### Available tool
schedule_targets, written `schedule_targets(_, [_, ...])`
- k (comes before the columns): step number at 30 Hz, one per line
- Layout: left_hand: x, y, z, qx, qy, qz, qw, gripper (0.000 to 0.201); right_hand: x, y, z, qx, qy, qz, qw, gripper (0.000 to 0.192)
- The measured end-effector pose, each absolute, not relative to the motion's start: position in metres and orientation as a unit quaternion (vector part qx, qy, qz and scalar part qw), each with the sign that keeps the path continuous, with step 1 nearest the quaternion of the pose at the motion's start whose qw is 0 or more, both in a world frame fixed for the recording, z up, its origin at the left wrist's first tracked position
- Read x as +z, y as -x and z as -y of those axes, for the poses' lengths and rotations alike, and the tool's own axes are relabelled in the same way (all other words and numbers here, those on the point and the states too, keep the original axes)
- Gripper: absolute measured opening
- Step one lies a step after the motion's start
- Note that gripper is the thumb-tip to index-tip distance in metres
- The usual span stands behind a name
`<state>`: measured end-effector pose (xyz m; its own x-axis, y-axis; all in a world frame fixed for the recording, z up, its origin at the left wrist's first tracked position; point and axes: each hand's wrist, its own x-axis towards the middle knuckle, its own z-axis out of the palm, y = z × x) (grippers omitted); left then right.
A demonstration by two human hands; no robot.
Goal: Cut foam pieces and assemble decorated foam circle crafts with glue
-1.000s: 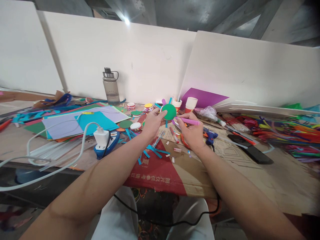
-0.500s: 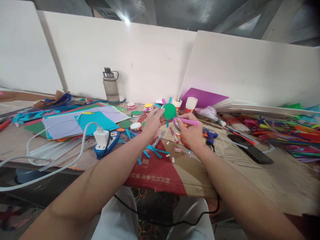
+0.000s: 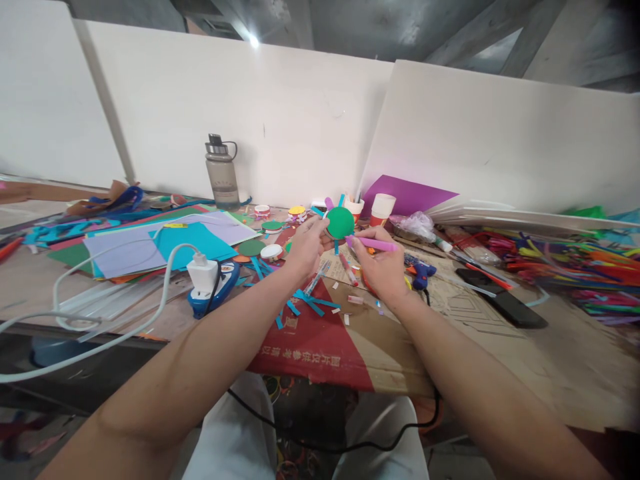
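Note:
My left hand (image 3: 306, 248) is closed on the edge of a green disc (image 3: 340, 223), held up above the table with its flat face toward me. Narrow blue strips (image 3: 341, 200) and a purple tab (image 3: 329, 203) stick out around the disc's rim. My right hand (image 3: 384, 268) pinches a long purple piece (image 3: 377, 245), like a paper strip; its left end is close to the disc's lower right edge, and I cannot tell whether they touch. Below the hands lie blue paper strips (image 3: 314, 303) and a red-tipped pen (image 3: 348, 270).
Coloured paper sheets (image 3: 120, 250), a plugged power strip (image 3: 220, 287) and a water bottle (image 3: 222, 175) are on the left. On the right lie a blue glue gun (image 3: 423, 272), a black phone (image 3: 505, 303) and colourful pipe cleaners (image 3: 575, 267). Paper cups (image 3: 383, 208) stand behind.
My right hand and the purple piece have shifted slightly, the piece's left end staying near the disc. The disc in my left hand has hardly moved.

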<state>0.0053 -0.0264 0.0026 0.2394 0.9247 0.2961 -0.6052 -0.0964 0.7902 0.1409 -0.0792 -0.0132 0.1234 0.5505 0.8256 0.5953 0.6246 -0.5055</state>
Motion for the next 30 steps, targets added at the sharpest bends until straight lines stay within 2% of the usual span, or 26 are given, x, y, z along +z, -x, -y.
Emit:
schedule_targets(14, [0.0005,-0.0072,0.0263,0.589,-0.447,-0.171,0.651,0.027,-0.0115,-0.138,0.0817,-0.013,0.423,0.669,0.611,0.014])
schedule_targets(21, [-0.0016,-0.0079,0.026,0.581,-0.449,-0.152,0.662,0.025,-0.0114,-0.1365,0.0824,-0.014,0.417,0.671,0.613,0.01])
schedule_targets(30, [0.0009,-0.0071,0.0314,0.543,-0.464,-0.166,0.68,0.02,-0.0065,-0.1377,0.0823,-0.006,0.398,0.632,0.665,0.007])
